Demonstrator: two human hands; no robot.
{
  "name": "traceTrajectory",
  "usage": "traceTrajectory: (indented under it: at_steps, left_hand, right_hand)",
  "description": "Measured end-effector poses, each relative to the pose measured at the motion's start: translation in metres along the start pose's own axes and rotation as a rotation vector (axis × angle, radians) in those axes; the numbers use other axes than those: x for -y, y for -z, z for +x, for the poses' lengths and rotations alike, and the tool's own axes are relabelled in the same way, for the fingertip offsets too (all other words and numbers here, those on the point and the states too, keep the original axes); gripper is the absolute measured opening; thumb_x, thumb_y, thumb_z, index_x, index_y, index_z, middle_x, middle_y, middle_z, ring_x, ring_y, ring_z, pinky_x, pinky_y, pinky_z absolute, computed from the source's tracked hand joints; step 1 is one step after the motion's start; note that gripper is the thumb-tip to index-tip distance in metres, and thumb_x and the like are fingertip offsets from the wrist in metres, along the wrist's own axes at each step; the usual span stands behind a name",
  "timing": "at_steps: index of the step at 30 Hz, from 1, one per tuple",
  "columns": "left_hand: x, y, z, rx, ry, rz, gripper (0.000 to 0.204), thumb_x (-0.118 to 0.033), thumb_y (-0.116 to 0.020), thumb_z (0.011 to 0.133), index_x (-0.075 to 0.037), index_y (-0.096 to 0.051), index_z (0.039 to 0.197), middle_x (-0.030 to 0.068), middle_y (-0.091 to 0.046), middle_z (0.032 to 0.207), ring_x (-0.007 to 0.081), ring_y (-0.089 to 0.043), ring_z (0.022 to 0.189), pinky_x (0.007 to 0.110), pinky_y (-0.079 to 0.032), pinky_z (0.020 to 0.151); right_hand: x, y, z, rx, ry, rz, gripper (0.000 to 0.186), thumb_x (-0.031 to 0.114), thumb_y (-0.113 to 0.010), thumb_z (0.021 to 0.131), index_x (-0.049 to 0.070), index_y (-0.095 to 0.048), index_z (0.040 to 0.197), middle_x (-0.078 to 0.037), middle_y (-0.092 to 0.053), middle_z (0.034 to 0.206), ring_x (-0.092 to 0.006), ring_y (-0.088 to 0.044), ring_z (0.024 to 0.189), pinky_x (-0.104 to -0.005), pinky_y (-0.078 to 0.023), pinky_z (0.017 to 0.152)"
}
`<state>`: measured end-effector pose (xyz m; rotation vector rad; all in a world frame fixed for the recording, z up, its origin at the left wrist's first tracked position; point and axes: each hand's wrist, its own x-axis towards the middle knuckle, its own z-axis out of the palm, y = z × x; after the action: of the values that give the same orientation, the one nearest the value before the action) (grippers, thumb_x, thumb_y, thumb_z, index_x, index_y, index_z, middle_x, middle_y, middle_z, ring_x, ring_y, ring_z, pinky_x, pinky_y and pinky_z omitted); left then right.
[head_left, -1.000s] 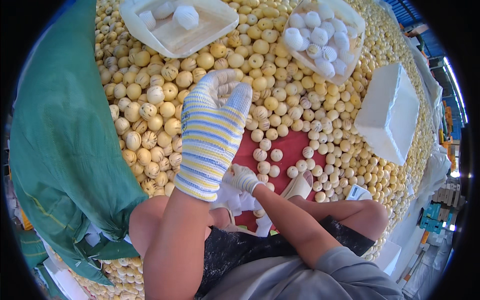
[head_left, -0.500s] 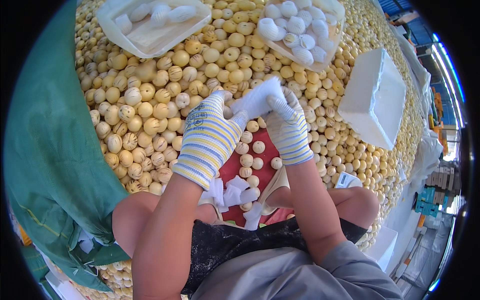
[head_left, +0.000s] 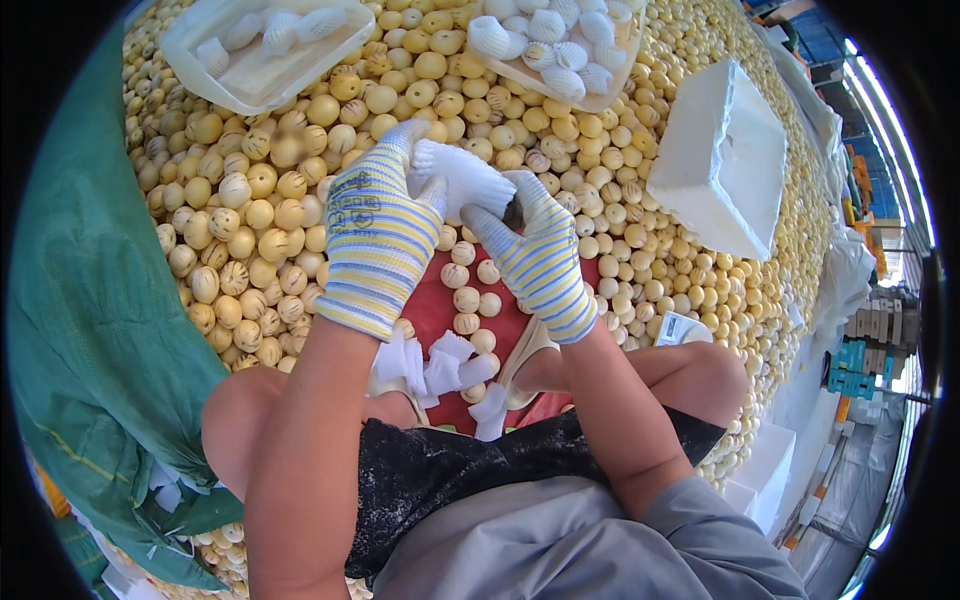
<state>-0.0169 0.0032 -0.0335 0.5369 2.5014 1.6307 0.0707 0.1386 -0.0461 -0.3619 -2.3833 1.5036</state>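
Observation:
My left hand (head_left: 375, 235) and my right hand (head_left: 535, 255), both in striped knit gloves, meet over a heap of round yellow fruits (head_left: 250, 200). Together they grip a white foam net sleeve (head_left: 462, 175); a fruit inside it is mostly hidden, with a dark bit showing by my right fingers. Below the hands lies a red sheet (head_left: 440, 310) with a few loose fruits on it. More white foam sleeves (head_left: 440, 365) lie bunched against my knees.
A white foam tray (head_left: 200, 55) holds a few wrapped fruits at upper left; another tray (head_left: 620, 95), full of wrapped fruits, sits at the top middle. A white foam box (head_left: 725, 160) rests on the heap at right. Green tarp (head_left: 80, 300) covers the left side.
My right hand rose from the foam sleeves near my lap to join the left hand. Both hands now hold a foam sleeve over the fruit.

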Motion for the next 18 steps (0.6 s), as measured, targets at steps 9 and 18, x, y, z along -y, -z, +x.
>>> traceTrajectory:
  at_steps: [9,18]
  left_hand:
    - [-0.016,0.027,0.001,0.312,-0.029,-0.388,0.043,0.002,-0.066,0.079,0.002,-0.059,0.122,0.0094,-0.063,0.113,0.0137,-0.060,0.101,0.027,-0.051,0.089]
    - [-0.014,0.033,-0.007,0.141,0.063,-0.181,0.037,0.007,-0.062,0.081,0.002,-0.061,0.119,0.0103,-0.066,0.107,0.0132,-0.062,0.096,0.024,-0.050,0.088]
  right_hand:
    - [-0.004,0.012,0.009,0.154,-0.158,0.546,0.026,0.010,-0.064,0.088,-0.003,-0.058,0.109,-0.006,-0.066,0.094,-0.0095,-0.062,0.080,-0.0251,-0.054,0.072]
    - [-0.228,-0.149,-0.086,0.801,-0.476,-0.298,0.050,0.034,-0.067,0.079,0.005,-0.056,0.118,-0.024,-0.058,0.120,-0.0364,-0.057,0.112,-0.0415,-0.046,0.095]
